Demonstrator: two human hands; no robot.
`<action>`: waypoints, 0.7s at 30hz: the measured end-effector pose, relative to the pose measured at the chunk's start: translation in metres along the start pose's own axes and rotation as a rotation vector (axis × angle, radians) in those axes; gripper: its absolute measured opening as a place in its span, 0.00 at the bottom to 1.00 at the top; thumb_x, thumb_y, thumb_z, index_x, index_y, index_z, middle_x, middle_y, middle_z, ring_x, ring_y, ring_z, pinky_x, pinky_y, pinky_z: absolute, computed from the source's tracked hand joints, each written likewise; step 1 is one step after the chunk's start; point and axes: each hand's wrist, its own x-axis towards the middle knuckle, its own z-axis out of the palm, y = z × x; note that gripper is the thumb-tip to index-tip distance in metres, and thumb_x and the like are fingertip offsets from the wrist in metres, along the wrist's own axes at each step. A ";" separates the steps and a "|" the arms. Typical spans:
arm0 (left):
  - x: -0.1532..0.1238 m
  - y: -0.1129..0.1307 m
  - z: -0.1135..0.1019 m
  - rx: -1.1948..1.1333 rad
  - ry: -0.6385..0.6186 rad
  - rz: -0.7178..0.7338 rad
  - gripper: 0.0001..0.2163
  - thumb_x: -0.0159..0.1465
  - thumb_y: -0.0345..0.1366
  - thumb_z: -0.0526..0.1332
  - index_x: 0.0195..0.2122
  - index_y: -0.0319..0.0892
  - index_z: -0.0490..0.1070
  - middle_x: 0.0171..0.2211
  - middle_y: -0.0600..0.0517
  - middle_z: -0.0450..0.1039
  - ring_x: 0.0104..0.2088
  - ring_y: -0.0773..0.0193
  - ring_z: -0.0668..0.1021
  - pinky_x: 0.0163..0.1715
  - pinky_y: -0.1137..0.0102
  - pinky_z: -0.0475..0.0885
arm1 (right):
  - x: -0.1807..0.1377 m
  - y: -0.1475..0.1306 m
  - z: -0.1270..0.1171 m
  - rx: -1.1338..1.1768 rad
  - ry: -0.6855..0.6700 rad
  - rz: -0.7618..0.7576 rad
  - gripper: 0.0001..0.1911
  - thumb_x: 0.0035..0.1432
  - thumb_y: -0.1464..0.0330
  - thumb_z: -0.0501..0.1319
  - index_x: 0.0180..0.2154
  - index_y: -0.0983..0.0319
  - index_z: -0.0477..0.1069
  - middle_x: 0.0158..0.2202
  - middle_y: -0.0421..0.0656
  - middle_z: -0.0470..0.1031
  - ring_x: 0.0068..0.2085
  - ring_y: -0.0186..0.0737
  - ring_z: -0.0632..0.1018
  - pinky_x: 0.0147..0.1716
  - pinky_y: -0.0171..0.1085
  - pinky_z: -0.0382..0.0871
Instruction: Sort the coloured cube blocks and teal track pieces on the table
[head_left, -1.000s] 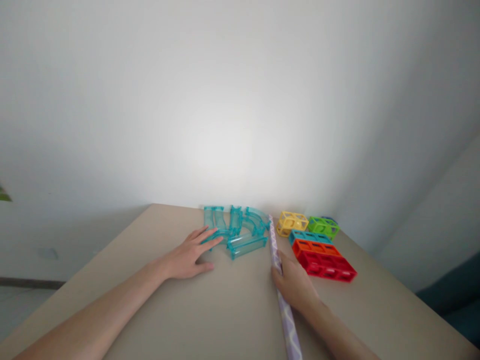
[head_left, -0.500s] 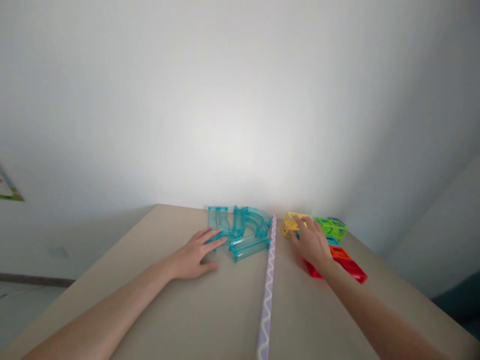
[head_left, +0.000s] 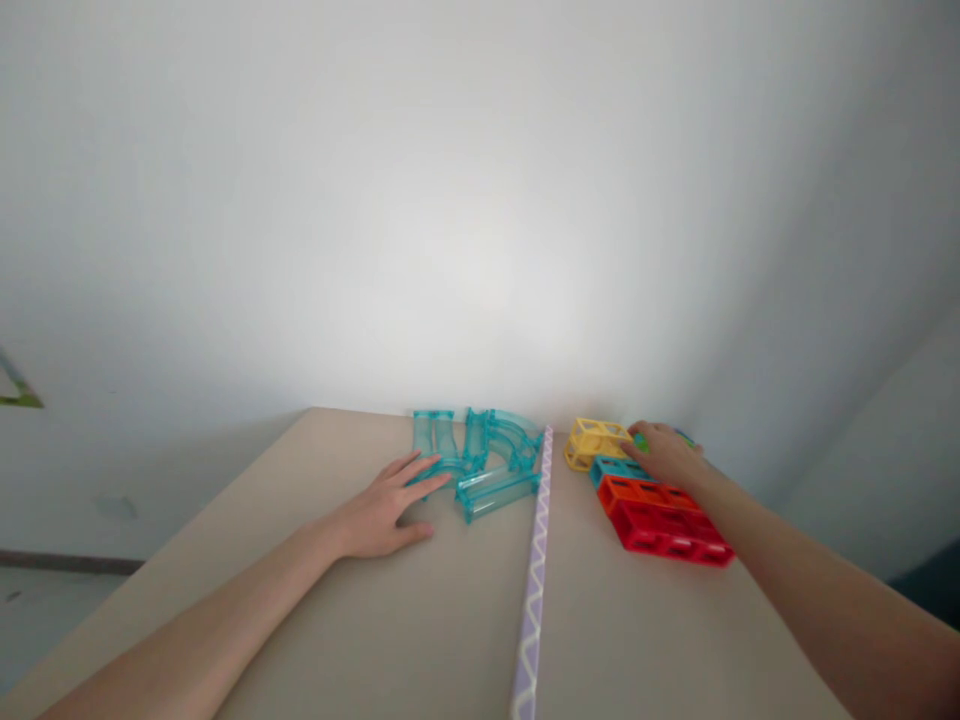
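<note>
A beige table (head_left: pixel 420 620) is seen set against a white wall (head_left: pixel 480 200). It is divided by a long purple zigzag strip (head_left: pixel 534 560), whose long axis runs from the near edge, where it is cut off by the frame, straight away to the wall. Left of the strip, a cluster of clear teal track pieces (head_left: pixel 480 462) is laid flat at the far edge; the nearest, straight piece is turned crosswise, one end just beside the strip. The left hand (head_left: pixel 379 510) is spread flat on the table, fingertips touching the cluster and nothing grasped. Right of the strip, a red block (head_left: pixel 671 530), an orange block (head_left: pixel 637 493), a teal block (head_left: pixel 611 468) and a yellow block (head_left: pixel 592 443) are ranked towards the wall. The right hand (head_left: pixel 664 455) is curled over a green block (head_left: pixel 640 441), which is almost wholly hidden; neither its heading nor any grip can be made out.
</note>
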 end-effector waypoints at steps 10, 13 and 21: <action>0.000 0.000 0.000 0.033 -0.020 -0.012 0.31 0.63 0.51 0.56 0.66 0.56 0.50 0.69 0.50 0.44 0.67 0.46 0.49 0.63 0.50 0.52 | -0.016 -0.015 -0.002 -0.081 0.173 0.083 0.25 0.61 0.58 0.53 0.57 0.61 0.63 0.47 0.58 0.66 0.49 0.61 0.71 0.44 0.52 0.64; 0.000 0.000 0.000 0.032 -0.021 -0.013 0.31 0.63 0.51 0.55 0.66 0.56 0.49 0.69 0.50 0.45 0.67 0.46 0.49 0.63 0.50 0.52 | -0.015 -0.011 -0.003 -0.092 0.161 0.070 0.23 0.60 0.58 0.53 0.55 0.59 0.66 0.47 0.56 0.66 0.48 0.59 0.71 0.42 0.50 0.64; -0.002 0.000 0.001 0.017 0.010 0.002 0.30 0.63 0.49 0.57 0.66 0.56 0.51 0.68 0.50 0.46 0.67 0.45 0.50 0.63 0.49 0.52 | -0.037 -0.008 -0.009 -0.149 0.169 0.061 0.21 0.61 0.60 0.51 0.51 0.61 0.69 0.45 0.57 0.67 0.47 0.59 0.72 0.42 0.50 0.65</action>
